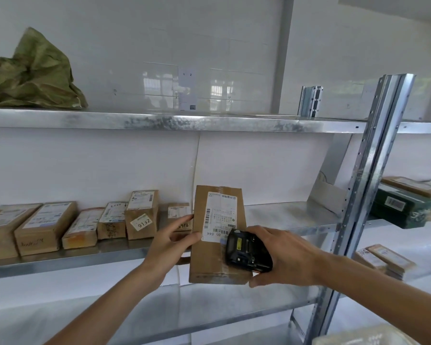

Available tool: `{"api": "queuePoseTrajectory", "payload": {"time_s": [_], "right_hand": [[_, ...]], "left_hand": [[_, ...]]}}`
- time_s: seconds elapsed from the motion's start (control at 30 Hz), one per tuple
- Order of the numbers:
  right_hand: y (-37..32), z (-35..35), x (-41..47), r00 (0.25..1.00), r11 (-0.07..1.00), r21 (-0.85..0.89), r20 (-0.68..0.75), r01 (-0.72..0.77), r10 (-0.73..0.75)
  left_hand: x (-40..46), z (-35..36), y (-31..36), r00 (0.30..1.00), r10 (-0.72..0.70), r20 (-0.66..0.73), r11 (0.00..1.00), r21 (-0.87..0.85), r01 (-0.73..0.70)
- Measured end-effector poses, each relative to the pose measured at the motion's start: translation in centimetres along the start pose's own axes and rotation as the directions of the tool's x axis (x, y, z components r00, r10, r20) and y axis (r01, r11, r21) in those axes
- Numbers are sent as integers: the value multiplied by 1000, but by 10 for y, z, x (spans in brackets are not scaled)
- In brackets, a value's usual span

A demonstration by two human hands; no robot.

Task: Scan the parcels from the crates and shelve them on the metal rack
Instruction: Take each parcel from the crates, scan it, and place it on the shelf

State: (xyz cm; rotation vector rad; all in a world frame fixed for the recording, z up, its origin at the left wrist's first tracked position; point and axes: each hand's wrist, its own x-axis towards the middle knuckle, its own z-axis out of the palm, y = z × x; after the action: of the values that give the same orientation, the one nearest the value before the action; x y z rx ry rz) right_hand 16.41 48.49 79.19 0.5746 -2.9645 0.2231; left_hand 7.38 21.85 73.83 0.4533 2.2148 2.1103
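1. The left hand (171, 241) pinches the left edge of a flat brown cardboard parcel with a white shipping label (218, 235), held upright in front of the front edge of the galvanised metal rack's (366, 170) middle shelf.
2. The right hand (284, 257) grips a black handheld scanner (246, 252) against the parcel's lower right face.
3. A row of small brown labelled boxes (85, 225) stands along that shelf's left part.
4. A crumpled green sack (30, 75) lies at the top shelf's left end.

bare shelf (284, 215) right of box row (85, 225) (seven boxes), upright post (363, 185) bounding it
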Motion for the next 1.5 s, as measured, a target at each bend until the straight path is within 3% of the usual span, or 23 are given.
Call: {"api": "queuePoseTrajectory", "payload": {"time_s": [0.27, 0.63, 1.03, 1.2, 1.5], "right_hand": [[76, 22, 47, 998, 996, 58, 14, 63, -64], [119, 53, 116, 986, 983, 161, 118, 94, -114], [136, 72, 154, 987, 979, 202, 152, 20, -51], [136, 72, 165, 991, 975, 218, 124, 28, -56], [143, 79, 196, 993, 970, 243, 109, 19, -47]], "left_hand": [[52, 26, -30, 992, -79, -99, 995, 60, 85], [88, 25, -67, 981, -174, -88, 980, 83, 181], [117, 9, -90, 998, -55, -14, 959, 279, 57], [122, 0, -94, 996, -72, 46, 973, 223, 60], [141, -7, -91, 999, -20, -31, 975, 223, 27]]}}
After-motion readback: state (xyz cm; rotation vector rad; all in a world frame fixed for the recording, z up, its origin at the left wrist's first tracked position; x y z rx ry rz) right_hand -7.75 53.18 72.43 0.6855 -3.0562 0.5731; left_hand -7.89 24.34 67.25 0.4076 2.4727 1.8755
